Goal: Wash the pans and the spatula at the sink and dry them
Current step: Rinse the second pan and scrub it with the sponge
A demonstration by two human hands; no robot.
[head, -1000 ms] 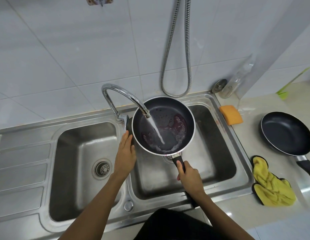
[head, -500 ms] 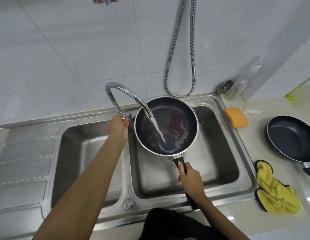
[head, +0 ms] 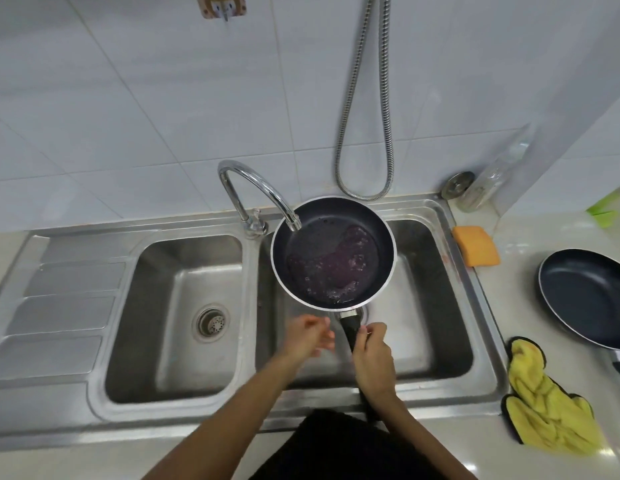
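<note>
Pan [head: 332,251], dark non-stick, held level over the right basin [head: 429,306] of the sink, its rim under the tap [head: 253,183] spout. No stream visible from the spout. Shallow water with purple residue and bubbles sits in the bottom: wetted, but not scrubbed by the look of it. Right hand [head: 372,358] wraps the black handle [head: 350,329], fingers curled round it. Left hand [head: 306,336] hovers just beside the handle, fingers loosely bent, holding nothing; blur hides finer detail. Second pan [head: 585,299] lies on the bench at right; inside looks clean from here, though whether it is washed I cannot tell. Orange sponge [head: 476,245] sits on the bench by the sink's edge, nothing touching it. Yellow cloth [head: 550,414] lies crumpled near the second pan. Spatula not in view. Judgement: early stage. This pan needs scrubbing, rinsing and drying; the spatula, and possibly the other pan, remain.
</note>
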